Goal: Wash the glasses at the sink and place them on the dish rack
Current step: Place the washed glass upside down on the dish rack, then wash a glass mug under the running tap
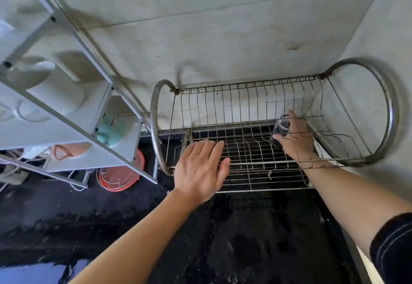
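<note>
A steel wire dish rack (223, 105) with round end hoops stands on the dark wet counter against the pale wall. My right hand (295, 137) reaches through the rack's front wires and grips a clear glass (281, 127), held tilted over the lower shelf toward the right end. My left hand (201, 168) is flat with straight fingers at the rack's front left, over the front bar; it holds nothing. No other glass is visible on the rack.
A white shelf unit (73, 96) with bowls and cups stands at the left. An orange basket with a wire frame (121, 175) sits beneath it. The black counter (234, 239) in front is wet. The wall closes in at the right.
</note>
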Tool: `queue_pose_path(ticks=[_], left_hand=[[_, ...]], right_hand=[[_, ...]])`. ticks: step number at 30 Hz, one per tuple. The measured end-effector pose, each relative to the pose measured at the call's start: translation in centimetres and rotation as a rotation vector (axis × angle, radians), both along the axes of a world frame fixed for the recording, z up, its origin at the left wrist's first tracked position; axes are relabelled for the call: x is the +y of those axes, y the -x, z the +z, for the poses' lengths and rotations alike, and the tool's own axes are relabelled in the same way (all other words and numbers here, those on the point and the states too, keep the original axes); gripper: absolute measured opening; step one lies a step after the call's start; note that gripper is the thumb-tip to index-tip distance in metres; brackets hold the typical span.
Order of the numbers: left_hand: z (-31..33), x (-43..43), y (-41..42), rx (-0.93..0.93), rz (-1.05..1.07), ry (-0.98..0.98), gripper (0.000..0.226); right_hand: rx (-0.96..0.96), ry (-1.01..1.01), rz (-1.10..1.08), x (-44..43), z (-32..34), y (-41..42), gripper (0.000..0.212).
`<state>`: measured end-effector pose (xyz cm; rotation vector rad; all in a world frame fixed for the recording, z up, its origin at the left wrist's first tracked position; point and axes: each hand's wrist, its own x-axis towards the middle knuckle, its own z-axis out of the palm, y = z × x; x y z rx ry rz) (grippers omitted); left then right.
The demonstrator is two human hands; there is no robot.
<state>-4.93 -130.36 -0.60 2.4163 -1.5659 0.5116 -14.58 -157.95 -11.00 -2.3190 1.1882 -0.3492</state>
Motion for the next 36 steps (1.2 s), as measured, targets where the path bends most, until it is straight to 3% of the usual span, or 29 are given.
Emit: queue_pose_path(ticks=[6,9,16,21,24,36], left_hand=[[0.4,0.3,0.2,0.067,0.018,-0.047,0.049],[1.1,0.9,0.4,0.136,0.012,-0.048,0.044],[2.2,10.9,2.1,0.184,-0.012,0.043,0.035],[1.3,24.7,1.3,0.34,0.3,-0.185,0.027],[1.1,33.5,0.9,0.366,0.487,-0.225,0.024],[3.1,59.5,-2.0,0.413,0.929,-0.091,0.023]], right_hand=[[0.051,-0.024,0.015,1.8,1.0,1.0,0.095],[0.132,0.008,-0.058,4.3,2.1,1.8,0.078],[0.336,0.0,0.071,15.4,4.4,2.8,0.046],[0.363,0.035,0.302,26.8,5.3,1.5,0.037],[0.312,0.078,0.447,34.5,6.2,-0.5,0.036],[0.119,0.177,0.968,60.4,10.0,-14.6,0.04]])
